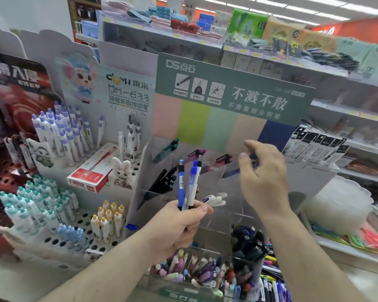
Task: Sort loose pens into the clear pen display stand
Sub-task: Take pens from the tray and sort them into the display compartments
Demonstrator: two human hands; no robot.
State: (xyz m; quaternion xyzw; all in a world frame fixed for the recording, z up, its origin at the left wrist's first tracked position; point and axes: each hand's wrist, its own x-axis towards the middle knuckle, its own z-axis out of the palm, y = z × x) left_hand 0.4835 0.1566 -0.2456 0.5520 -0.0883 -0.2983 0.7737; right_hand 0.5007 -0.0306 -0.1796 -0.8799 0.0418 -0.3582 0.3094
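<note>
Far left, white pens with purple caps (59,136) are seen standing in a perforated rack, well apart from the job, with a red-and-white box (92,171) lying tilted just beside them; nothing there is being touched. Moving in, the left hand (179,223) is found clenched around a bundle of loose pens (189,184), blue and white barrels held upright with their tips down in the fist; three can be counted, though more may be hidden in the palm. Just behind that bundle, the clear pen display stand (231,212) is seen, its slanted compartments already holding black pens (164,179) on the left, a teal pen (167,147) and a purple pen (196,153) higher up, a maroon pen (222,161) in the middle, and white pens (216,199) lower down. Further right, the right hand (262,177) is raised at the stand's upper right compartment, fingers curled, and a dark blue pen (236,171) is seen at the fingertips; whether it is pinched or already let go cannot be told. Risks are judged as follows: the clear dividers are hard to read, so a pen could be dropped into the wrong colour's slot; a pen set only half into the slanted slot could slide back out; and the left fist's loose bundle could be fanned apart and spilled into the mixed bins (205,273) below if the grip is relaxed while attention is kept on the right
</note>
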